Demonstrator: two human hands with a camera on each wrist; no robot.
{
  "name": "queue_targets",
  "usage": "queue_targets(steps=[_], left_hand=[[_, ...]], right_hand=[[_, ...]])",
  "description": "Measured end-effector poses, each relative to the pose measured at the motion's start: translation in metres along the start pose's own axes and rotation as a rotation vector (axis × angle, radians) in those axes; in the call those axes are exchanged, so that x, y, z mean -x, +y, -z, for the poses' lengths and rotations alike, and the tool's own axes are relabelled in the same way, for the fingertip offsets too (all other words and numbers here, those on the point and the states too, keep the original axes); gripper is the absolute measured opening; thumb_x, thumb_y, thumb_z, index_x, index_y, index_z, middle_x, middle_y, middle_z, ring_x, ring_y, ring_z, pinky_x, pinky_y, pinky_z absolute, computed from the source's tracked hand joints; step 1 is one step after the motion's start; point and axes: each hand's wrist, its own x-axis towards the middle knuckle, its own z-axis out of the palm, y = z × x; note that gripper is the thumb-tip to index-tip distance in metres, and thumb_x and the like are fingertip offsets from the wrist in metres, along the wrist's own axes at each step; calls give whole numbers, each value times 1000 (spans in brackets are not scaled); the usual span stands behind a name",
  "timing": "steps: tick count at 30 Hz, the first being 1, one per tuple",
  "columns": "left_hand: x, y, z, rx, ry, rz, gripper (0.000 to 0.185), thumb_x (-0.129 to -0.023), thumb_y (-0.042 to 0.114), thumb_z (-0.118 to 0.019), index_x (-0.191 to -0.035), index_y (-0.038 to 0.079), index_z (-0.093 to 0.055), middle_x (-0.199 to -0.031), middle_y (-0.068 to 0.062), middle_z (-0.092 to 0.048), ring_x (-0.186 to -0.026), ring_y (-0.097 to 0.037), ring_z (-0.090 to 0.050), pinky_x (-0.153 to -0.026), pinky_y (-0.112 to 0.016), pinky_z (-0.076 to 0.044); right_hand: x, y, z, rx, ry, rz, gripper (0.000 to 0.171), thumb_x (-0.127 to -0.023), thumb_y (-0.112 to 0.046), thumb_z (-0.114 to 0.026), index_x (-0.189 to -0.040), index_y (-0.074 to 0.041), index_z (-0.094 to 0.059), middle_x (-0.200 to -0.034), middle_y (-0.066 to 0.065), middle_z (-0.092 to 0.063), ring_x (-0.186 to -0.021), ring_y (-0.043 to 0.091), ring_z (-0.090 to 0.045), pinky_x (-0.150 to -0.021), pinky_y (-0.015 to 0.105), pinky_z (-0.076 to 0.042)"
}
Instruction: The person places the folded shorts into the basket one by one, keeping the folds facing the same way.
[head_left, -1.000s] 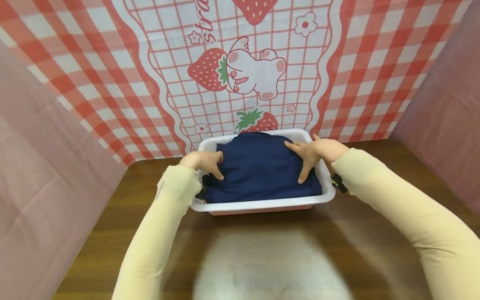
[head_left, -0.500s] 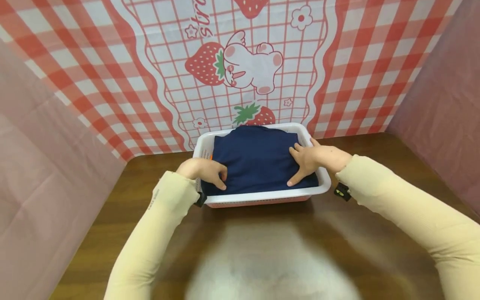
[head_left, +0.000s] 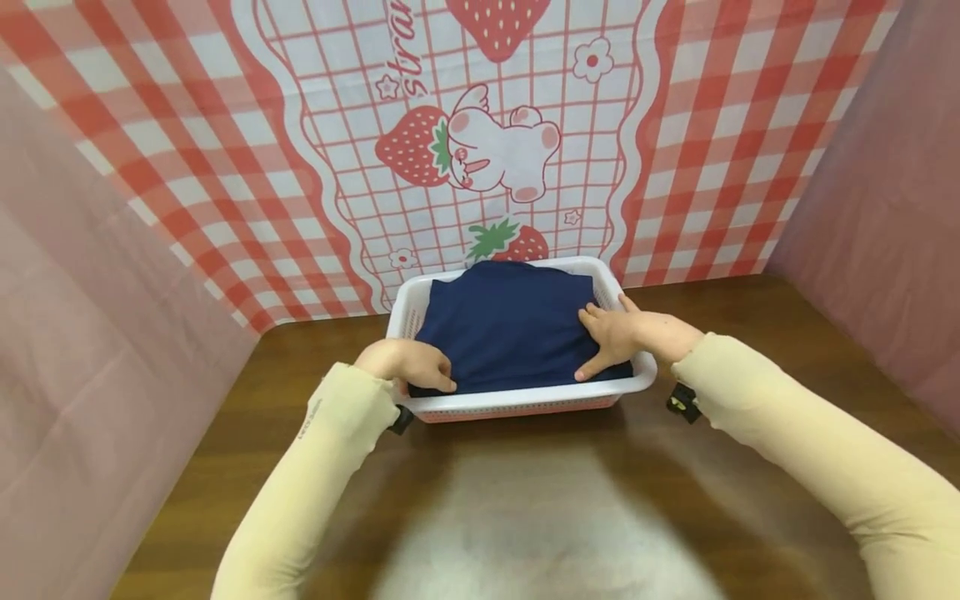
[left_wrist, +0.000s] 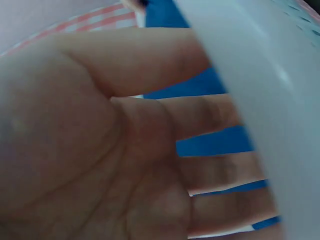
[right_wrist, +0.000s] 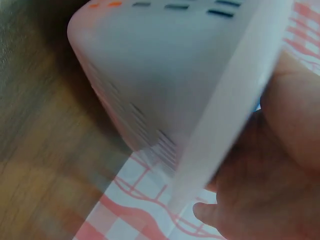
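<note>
- white basket (head_left: pixel 517 400) on wooden table (head_left: pixel 750 492), pushed up against the checked backdrop (head_left: pixel 712 142); basket's long axis runs left-right across the view, lower part of the front wall looks pinkish
- folded navy garment (head_left: pixel 510 329) lies inside basket, fills most of it, top edge bulges slightly over the far rim; its long side runs along the basket's long axis
- left hand (head_left: pixel 408 364) at basket's near-left corner, fingers laid over the garment's left edge, tips on the fabric; left wrist view shows fingers (left_wrist: pixel 210 116) spread apart and fairly straight, blue fabric between them, white rim (left_wrist: pixel 270 100) close by
- right hand (head_left: pixel 626 333) at basket's right side, fingers spread and pressed flat on garment; thumb side by the right rim
- right wrist view: basket's slotted outer wall (right_wrist: pixel 165 75), blurred, hand (right_wrist: pixel 270 175) just over the rim
- writing: backdrop above basket shows partial pink script "stra", cut off by frame top; strawberry and bunny print (head_left: pixel 495 150) under it
- small text on left sleeve (head_left: pixel 309 417), too small to read
- pink cloth panels (head_left: pixel 90 350) to both sides of basket
</note>
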Motion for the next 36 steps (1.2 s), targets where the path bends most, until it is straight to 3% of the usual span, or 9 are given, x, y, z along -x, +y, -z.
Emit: queue_targets(steps=[4,8,11,13,19,23,27,36], left_hand=[[12,1,-2,-46,47,-24,35,-92,36,-48,-113,11,-60,-119,-6,-56,-92,-17,-57,-70,-30,-51],[25,5,-6,-103,156,-93,32,-92,36,-49,-98,10,-65,-94,-2,-63,-80,-13,-56,-73,-28,-45],[35,8,-13,-68,230,-145,27,-92,34,-50,-87,12,-64,-80,3,-60,-73,-11,-53,-71,-28,-43],[41,10,-18,-19,278,-178,24,-92,33,-50,-89,14,-64,-79,5,-59,-70,-9,-53,-71,-27,-43],[52,15,-33,55,416,-236,22,-91,30,-52,-101,14,-64,-79,6,-61,-67,-7,-56,-73,-28,-45],[56,14,-44,59,481,-261,24,-91,30,-52,-105,13,-63,-94,5,-63,-83,-9,-58,-79,-30,-45],[56,12,-55,76,526,-284,27,-91,31,-53,-109,12,-61,-104,2,-63,-95,-13,-58,-84,-32,-45],[51,8,-70,65,640,-301,29,-89,28,-55,-110,9,-58,-105,-2,-62,-97,-15,-57,-86,-33,-44]], right_hand=[[11,-1,-2,-38,53,53,89,-81,-56,-55,-139,6,-27,-143,28,-26,-133,39,-25,-105,60,0],[26,1,-5,-100,137,112,72,-84,-44,-58,-134,3,-39,-138,25,-37,-131,38,-30,-104,60,-1],[38,3,-11,-140,190,164,64,-85,-41,-59,-131,2,-45,-134,23,-43,-128,37,-35,-104,60,-7],[45,4,-15,-153,222,194,61,-85,-39,-59,-128,2,-48,-131,22,-47,-125,36,-39,-103,61,-12],[61,2,-27,-140,342,242,49,-88,-35,-56,-123,-1,-54,-122,15,-57,-117,31,-49,-100,62,-20],[68,-1,-38,-157,391,235,46,-89,-34,-55,-122,-2,-56,-122,14,-58,-117,29,-50,-101,60,-18],[71,-3,-47,-153,444,223,43,-89,-31,-55,-120,-2,-58,-123,15,-57,-118,29,-49,-102,59,-17],[70,-12,-58,-45,550,204,51,-88,-41,-54,-120,-1,-58,-126,17,-53,-119,31,-48,-102,59,-18]])
